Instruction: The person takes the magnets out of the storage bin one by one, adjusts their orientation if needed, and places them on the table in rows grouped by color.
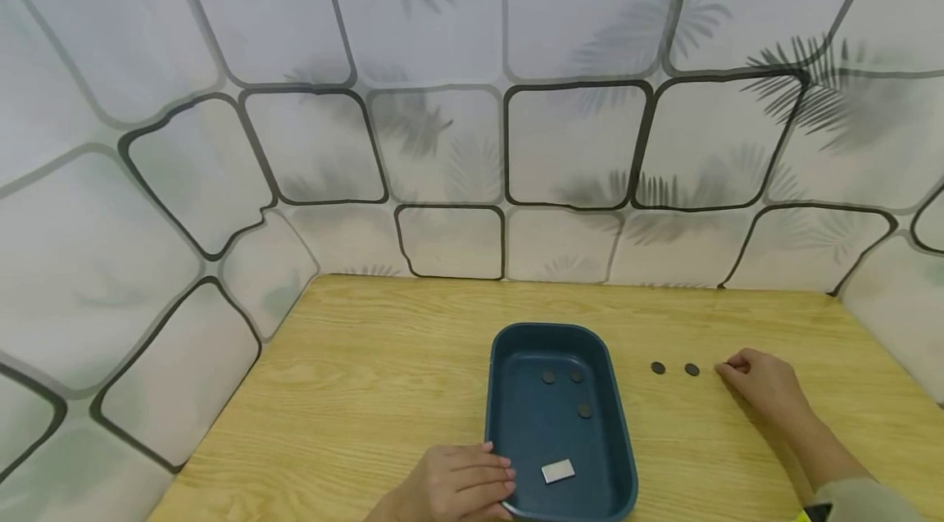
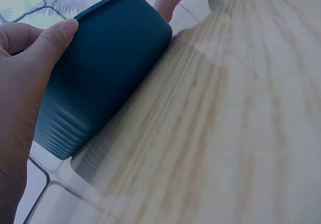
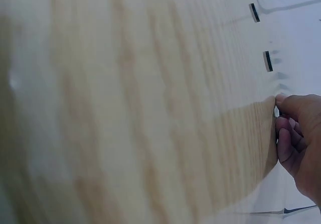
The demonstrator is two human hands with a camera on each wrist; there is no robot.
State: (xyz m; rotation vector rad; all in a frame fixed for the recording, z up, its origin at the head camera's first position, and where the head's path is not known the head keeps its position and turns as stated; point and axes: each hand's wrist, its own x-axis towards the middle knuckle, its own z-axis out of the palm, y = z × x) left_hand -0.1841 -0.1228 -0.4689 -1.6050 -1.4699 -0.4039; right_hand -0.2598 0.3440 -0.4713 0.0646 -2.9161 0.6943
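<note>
A dark blue rectangular tray [image 1: 619, 424] stands on the wooden table. My left hand [image 1: 465, 485] grips its near left rim, fingers over the edge and the thumb [image 2: 62, 33] against the outer side. Inside the tray lie 3 dark round discs, one being this disc [image 1: 585, 410], and a small white block [image 1: 558, 470]. To the tray's right, two more dark discs, a left one [image 1: 658, 368] and a right one [image 1: 692, 369], lie in a row. Just beyond them my right hand [image 1: 767, 387] pinches at the tabletop, apparently on another small dark disc, mostly hidden by the fingertips.
The light wooden table [image 1: 354, 391] reaches back to a white wall covering [image 1: 450, 145] with grey outlines and leaf prints. The same covering rises along the left and right sides. The right forearm [image 1: 829, 448] lies over the table's right part.
</note>
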